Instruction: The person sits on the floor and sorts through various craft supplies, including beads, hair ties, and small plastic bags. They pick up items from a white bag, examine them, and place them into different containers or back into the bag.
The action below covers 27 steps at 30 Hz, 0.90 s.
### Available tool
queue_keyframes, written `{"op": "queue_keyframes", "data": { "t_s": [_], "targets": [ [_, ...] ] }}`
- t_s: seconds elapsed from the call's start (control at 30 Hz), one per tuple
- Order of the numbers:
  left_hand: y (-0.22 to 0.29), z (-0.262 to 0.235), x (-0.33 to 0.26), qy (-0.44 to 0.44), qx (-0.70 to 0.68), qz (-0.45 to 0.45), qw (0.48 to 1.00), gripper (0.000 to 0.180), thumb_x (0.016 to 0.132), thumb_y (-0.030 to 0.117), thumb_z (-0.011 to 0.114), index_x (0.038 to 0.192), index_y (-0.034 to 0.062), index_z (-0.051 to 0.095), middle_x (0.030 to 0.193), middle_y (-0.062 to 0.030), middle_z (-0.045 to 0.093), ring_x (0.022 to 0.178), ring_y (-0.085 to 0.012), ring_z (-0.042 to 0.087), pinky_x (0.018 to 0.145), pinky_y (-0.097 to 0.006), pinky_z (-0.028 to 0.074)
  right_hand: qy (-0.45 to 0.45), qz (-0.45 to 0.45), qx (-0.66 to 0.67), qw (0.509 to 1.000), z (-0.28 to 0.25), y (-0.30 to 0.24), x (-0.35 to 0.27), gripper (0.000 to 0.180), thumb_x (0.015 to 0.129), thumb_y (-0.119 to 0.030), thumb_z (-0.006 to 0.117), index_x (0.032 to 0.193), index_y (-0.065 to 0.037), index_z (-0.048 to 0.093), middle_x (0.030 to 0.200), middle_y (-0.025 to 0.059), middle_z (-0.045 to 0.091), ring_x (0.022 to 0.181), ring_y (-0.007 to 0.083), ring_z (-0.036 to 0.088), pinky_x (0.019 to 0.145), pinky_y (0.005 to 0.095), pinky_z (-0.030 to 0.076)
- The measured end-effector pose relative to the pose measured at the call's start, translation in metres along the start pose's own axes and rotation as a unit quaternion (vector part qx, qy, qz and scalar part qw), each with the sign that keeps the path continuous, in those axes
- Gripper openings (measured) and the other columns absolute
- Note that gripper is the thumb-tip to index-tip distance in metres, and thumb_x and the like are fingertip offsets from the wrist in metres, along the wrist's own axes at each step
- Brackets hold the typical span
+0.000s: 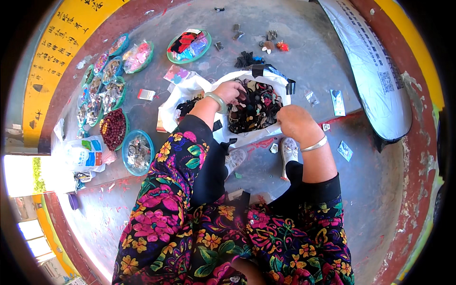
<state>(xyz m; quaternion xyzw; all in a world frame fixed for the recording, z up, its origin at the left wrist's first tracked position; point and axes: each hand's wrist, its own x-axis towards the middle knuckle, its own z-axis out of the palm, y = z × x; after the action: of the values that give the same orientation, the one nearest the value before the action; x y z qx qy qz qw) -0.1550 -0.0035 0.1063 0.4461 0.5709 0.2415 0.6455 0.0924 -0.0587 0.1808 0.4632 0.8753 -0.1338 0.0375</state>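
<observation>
Nearest the camera is a lap in a flowered dress (190, 237), with two white shoes (289, 149) on the grey floor (380, 199) just beyond the knees.

Past the shoes, an open white bag (190, 90) lies on the floor, filled with a dark heap of small trinkets (254, 111). The right hand (297, 121), a silver bangle (314, 145) on its wrist, rests at the bag's right rim with its fingers curled inward; what they pinch, if anything, I cannot tell, since the fingertips are hidden. The left hand (230, 91), wearing a pale green bangle (216, 101), reaches into the heap from the left, fingers bent down into the trinkets; whether they are pressed on one piece is unclear.

To the left stand a dish of dark red beads (114, 128) and a blue dish (137, 152) of metal bits, with a plastic packet (85, 154) beside them. Farther off, a row of green-rimmed dishes (102, 80) curves toward a green plate (189, 46). Loose scraps (268, 42) lie at the far edge, and a long white sheet (375, 71) stretches along the right.
</observation>
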Motion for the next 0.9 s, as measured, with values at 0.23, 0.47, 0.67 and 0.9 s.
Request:
{"op": "queue_keyframes", "data": {
  "t_s": [0.23,0.47,0.67,0.9],
  "targets": [
    [0.006,0.054,0.006,-0.069,0.37,0.086,0.922,0.028,0.072,0.026,0.063,0.089,0.0035,0.066,0.087,-0.0107,0.065,0.075,-0.0225,0.062,0.07,-0.033,0.048,-0.001,-0.015,0.003,1.0,0.006,-0.003,0.004,0.012,0.068,-0.006,0.053,0.071,-0.005,0.064,0.076,0.0174,0.062,0.076,0.035,0.059,0.067,0.0438,0.048],
    [-0.015,0.062,0.048,-0.073,0.642,0.042,0.762,0.027,0.073,0.022,0.062,0.091,0.0032,0.066,0.092,-0.0169,0.063,0.089,-0.0325,0.06,0.077,-0.038,0.047,0.014,-0.015,0.0,1.0,0.002,-0.002,0.002,0.012,0.068,-0.006,0.052,0.07,-0.005,0.064,0.074,0.0176,0.061,0.075,0.0353,0.059,0.066,0.0439,0.048],
    [-0.015,0.023,0.042,0.003,0.616,-0.024,0.787,0.044,0.072,0.032,0.066,0.107,0.0068,0.059,0.105,-0.0145,0.061,0.096,-0.0305,0.057,0.081,-0.037,0.045,0.016,-0.01,0.011,1.0,0.006,-0.004,0.004,0.012,0.068,-0.005,0.052,0.069,-0.004,0.064,0.074,0.0179,0.061,0.074,0.0353,0.059,0.066,0.0438,0.047],
    [-0.028,0.026,0.047,-0.044,0.572,0.03,0.818,0.042,0.07,0.029,0.067,0.107,0.0111,0.059,0.1,-0.0129,0.062,0.095,-0.0305,0.058,0.081,-0.037,0.045,0.009,-0.001,0.011,1.0,0.004,-0.006,0.003,0.012,0.067,-0.005,0.053,0.069,-0.003,0.064,0.074,0.0186,0.061,0.075,0.0352,0.059,0.066,0.0433,0.048]
  ]
}}
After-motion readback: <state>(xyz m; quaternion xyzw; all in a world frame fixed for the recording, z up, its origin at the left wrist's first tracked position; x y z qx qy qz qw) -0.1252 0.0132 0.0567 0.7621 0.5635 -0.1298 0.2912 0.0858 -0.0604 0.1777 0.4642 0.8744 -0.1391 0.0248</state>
